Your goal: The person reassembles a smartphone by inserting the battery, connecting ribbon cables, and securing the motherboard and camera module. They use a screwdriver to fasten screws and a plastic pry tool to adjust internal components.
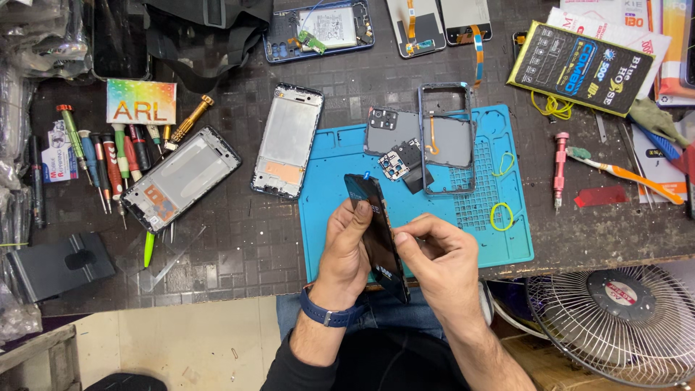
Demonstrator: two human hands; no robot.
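Left hand (346,250) clenched around a dark phone screen panel (376,235), thumb lying along its near face, fingers wrapped behind; panel held edge-on and tilted, top end up over the blue silicone mat (326,217), lower end down past the worktop (239,253) edge. Blue-strapped watch (329,316) on the left wrist.

Right hand (441,261) touching the right edge of the same panel, thumb and forefinger pinched together against it at mid-length; whether anything small sits in that pinch cannot be told.

On the mat, beyond the hands: grey phone back housing (405,134) with camera block, an empty phone frame (447,141) lying over it, a small dark camera module (397,165) just in front. Two yellow rubber bands (501,215) on the mat's right side.

Left of the mat: two opened phone chassis, one upright (287,141), one angled (181,177). Further left, a row of screwdrivers (108,159) beside a small colourful card (141,101).

Right of the mat: pink screwdriver (560,170), toothbrush (622,172), red plastic piece (602,196), dark printed box (579,66).

Far edge: phone with exposed battery (320,30), two display parts with orange flex cables (438,25).

Below the worktop edge, right: wire-caged fan (615,318).
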